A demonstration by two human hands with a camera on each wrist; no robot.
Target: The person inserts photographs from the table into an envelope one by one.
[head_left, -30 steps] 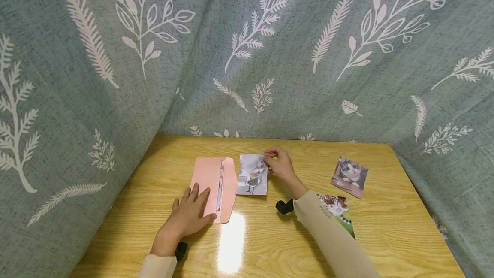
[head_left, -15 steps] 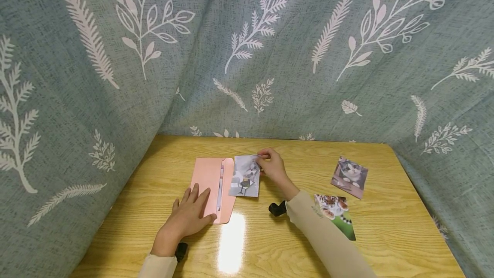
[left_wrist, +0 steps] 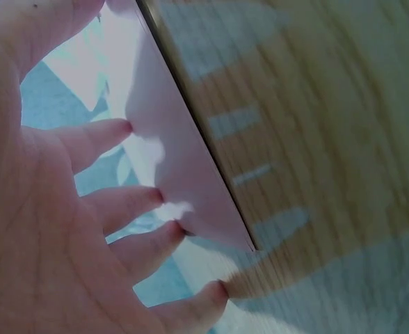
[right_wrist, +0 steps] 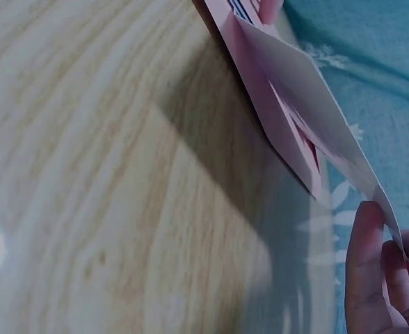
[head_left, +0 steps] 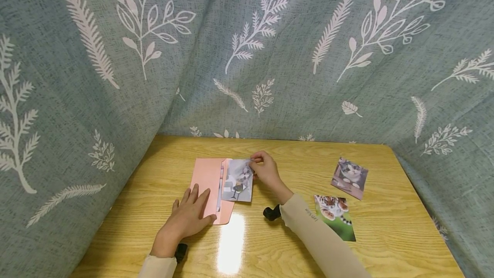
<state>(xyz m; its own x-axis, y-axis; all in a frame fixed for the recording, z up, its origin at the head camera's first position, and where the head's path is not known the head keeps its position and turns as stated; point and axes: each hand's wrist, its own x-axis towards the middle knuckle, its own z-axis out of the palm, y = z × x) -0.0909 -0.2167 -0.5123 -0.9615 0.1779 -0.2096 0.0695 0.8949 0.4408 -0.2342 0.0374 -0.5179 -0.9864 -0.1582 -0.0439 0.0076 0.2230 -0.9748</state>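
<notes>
A: Your left hand [head_left: 187,217] lies with its fingers straight and spread, fingertips on the pink envelope [head_left: 203,173], gripping nothing.

B: Your right hand [head_left: 268,171] pinches the grey picture card [head_left: 236,181] near its far right corner, between thumb and fingers.

A: So where is that card, from where you sit?

B: Over the envelope's flap [head_left: 225,216], just to the right of the slot. In the right wrist view you have it on a slant, the side you grip lifted off the wooden table [head_left: 266,243] and the opposite edge down close to the slot. Whether that edge goes inside, I can't tell.

A: A narrow printed strip [head_left: 220,192] shows in the slot, beside your left fingers.

B: Well to your right lie two more pictures: the cat picture [head_left: 350,177], set askew, and, nearer to you, the tiger picture [head_left: 335,218], just beside your right sleeve [head_left: 320,237].

A: Past the table's far edge you face a blue-green cloth [head_left: 216,20] with white leaf prints.
</notes>
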